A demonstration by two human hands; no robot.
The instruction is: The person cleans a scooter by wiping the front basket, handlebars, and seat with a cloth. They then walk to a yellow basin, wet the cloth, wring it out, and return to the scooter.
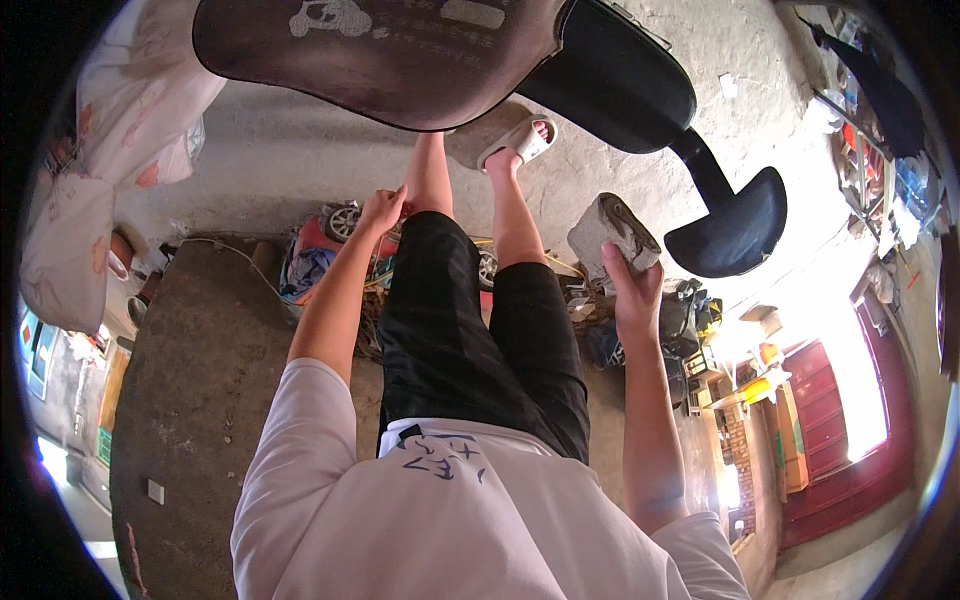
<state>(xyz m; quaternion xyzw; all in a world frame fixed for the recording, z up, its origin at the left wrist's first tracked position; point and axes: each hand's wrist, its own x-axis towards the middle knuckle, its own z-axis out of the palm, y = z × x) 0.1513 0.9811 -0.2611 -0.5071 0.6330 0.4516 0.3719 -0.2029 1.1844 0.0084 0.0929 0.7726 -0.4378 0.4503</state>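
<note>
A folded grey cloth (pixel 592 236) is gripped in my right hand (pixel 637 289), with the thumb lying over its near side. Beyond it extends a scooter seat: a worn brown front cushion (pixel 390 67), a black rear cushion (pixel 615 82) and a black backrest (pixel 731 232) on a short bracket. The cloth is apart from the backrest, to its left. My left hand (pixel 385 210) hangs beside my left knee, below the brown cushion, its fingers curled and nothing visible in them.
Behind my legs sit a red toy car with a grey wheel (pixel 343 223) and piled bags (pixel 304 270). A patterned fabric cover (pixel 142 97) drapes at the left. Cluttered shelving (pixel 862 150) stands at the right, near a dark red door (pixel 817 409). My slippered foot (pixel 525 142) is on concrete.
</note>
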